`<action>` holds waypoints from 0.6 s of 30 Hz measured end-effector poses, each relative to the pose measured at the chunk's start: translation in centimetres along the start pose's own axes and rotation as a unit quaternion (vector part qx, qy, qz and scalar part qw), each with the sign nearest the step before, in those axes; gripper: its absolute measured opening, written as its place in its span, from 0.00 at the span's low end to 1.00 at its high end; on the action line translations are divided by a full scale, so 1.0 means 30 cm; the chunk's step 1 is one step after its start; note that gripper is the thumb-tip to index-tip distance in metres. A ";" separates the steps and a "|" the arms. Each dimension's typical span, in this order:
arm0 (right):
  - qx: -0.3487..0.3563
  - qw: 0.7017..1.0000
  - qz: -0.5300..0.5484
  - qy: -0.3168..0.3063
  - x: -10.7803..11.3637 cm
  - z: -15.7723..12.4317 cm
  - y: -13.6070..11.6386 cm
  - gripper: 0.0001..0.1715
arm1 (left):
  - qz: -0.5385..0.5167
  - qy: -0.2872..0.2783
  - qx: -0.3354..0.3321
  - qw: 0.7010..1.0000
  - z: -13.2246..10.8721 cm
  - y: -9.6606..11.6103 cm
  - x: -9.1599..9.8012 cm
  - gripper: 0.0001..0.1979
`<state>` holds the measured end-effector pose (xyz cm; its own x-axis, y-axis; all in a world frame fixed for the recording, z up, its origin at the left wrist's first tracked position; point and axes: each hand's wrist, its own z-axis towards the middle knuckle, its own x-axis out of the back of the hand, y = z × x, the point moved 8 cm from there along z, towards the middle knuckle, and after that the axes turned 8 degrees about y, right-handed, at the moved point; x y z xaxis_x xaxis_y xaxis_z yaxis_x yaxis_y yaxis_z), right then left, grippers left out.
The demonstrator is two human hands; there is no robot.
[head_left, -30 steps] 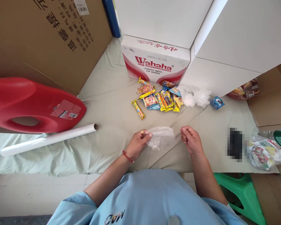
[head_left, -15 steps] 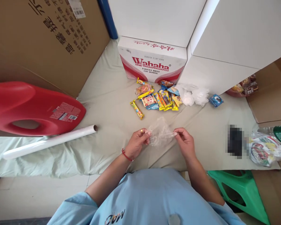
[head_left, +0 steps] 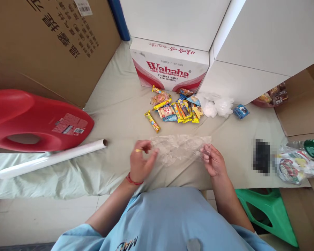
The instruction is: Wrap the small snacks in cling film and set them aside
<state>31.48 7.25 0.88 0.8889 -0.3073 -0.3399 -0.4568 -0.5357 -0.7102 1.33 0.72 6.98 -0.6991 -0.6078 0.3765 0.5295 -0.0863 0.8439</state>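
1. Plastic bag (head_left: 181, 150): clear, crinkled, lies spread sideways at frame centre, between the two hands, over the pale cloth (head_left: 120, 132).
2. Right hand (head_left: 214, 160): right of centre, thumb and fingers pinching the bag's right end.
3. Left hand (head_left: 142, 158): left of centre, motion-blurred, thumb spread away from curled fingers, just beside the bag's left end. Can't tell if fingertips touch it. Ring on a finger, red bracelet (head_left: 134, 179) at wrist.
4. Snack pile (head_left: 181, 109): upper centre, in front of the water box (head_left: 170, 71). One yellow snack stick (head_left: 152, 121) lies apart, lower left of the pile.
5. White bags (head_left: 223, 106): bunched right of the pile; blue packet (head_left: 241, 111) just beyond.
6. Left of frame: red jug (head_left: 47, 111), white roll (head_left: 54, 158) below it.
7. Lower right: green stool (head_left: 279, 209).
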 end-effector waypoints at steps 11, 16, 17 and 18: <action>0.004 1.000 0.019 0.025 0.018 -0.026 -0.083 0.26 | 0.094 -0.210 -0.230 0.946 -0.094 0.029 -0.262 0.08; 0.065 0.991 -0.063 0.101 0.116 0.001 -0.116 0.33 | 0.039 -0.215 -0.177 0.960 -0.085 -0.011 -0.174 0.14; 0.069 0.990 -0.072 0.105 0.124 0.005 -0.115 0.33 | 0.039 -0.224 -0.180 0.957 -0.095 -0.010 -0.173 0.21; 0.072 0.989 -0.077 0.106 0.127 0.009 -0.112 0.33 | 0.047 -0.233 -0.186 0.953 -0.107 -0.011 -0.179 0.27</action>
<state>36.40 8.11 1.81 0.9134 -0.3959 -0.0945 -0.2923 -0.4763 -0.8293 6.45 1.49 3.44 -0.7319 -0.2166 0.6461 0.6733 -0.3755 0.6369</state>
